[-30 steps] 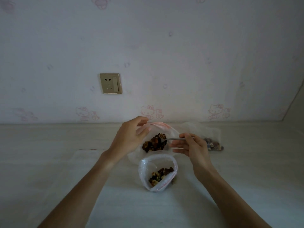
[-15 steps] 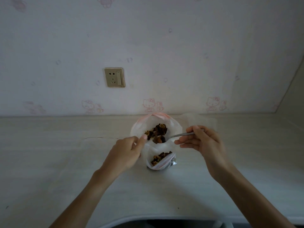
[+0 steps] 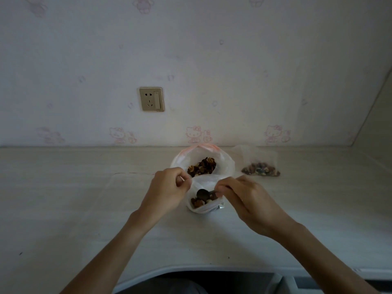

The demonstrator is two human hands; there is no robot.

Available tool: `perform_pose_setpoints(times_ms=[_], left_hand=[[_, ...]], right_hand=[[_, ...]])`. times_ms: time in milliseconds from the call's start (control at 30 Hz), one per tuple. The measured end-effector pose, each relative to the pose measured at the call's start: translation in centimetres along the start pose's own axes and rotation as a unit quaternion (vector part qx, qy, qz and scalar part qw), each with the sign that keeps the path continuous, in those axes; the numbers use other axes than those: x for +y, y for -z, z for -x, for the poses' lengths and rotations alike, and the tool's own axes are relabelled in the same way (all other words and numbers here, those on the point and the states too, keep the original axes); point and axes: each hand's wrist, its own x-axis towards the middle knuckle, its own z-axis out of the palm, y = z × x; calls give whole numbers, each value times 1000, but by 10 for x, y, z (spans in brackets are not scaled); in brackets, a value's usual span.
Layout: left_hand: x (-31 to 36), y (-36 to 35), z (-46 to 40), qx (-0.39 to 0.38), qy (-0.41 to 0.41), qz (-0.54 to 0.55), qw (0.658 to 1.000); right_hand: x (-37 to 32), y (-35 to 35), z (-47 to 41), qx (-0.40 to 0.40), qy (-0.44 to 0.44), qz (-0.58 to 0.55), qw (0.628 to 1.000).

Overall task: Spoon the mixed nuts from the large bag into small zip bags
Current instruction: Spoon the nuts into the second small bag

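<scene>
A single head-worn wide-angle camera looks forward and slightly down from the near edge of the table [image 3: 84, 209], facing the papered wall at the table's far edge, where a wall socket [image 3: 151, 99] sits left of frame centre. The view is close enough that both forearms enter from the bottom corners and meet just past the table's middle. No second view is present, so no part of the scene is shared.

small zip bag [image 3: 201, 205] before large bag [image 3: 224, 164] | filled bag [image 3: 261, 169] right
</scene>
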Motion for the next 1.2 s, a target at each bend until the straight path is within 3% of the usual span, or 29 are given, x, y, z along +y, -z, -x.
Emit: perform_pose_setpoints(times_ms=[67, 367, 500, 600, 733, 833, 933, 1033, 1200], left_hand=[[1, 1, 0, 8, -10, -9, 1000], [0, 7, 4, 25, -43, -127, 991], [-1, 4, 3, 11, -40, -117, 992], [-4, 4, 2, 13, -24, -90, 996], [-15, 6, -7, 56, 5, -47, 997], [-26, 6, -16, 87, 30, -22, 996], [-37, 2, -29, 113, 57, -28, 992], [-44, -8, -42, 103, 83, -26, 991], [-43, -19, -68, 21, 139, 34, 990]], right_hand=[[-2, 2, -1, -4, 37, 47, 998], [3, 6, -7, 14, 44, 44, 998], [8, 1, -10, 30, -25, -70, 997], [9, -1, -13, 94, -105, -232, 962], [20, -5, -20, 165, -219, -365, 890], [31, -8, -27, 188, -289, -440, 829], [42, -12, -37, 194, -327, -457, 804], [53, -19, -49, 186, -340, -420, 821], [67, -40, -68, 175, -300, -254, 903]])
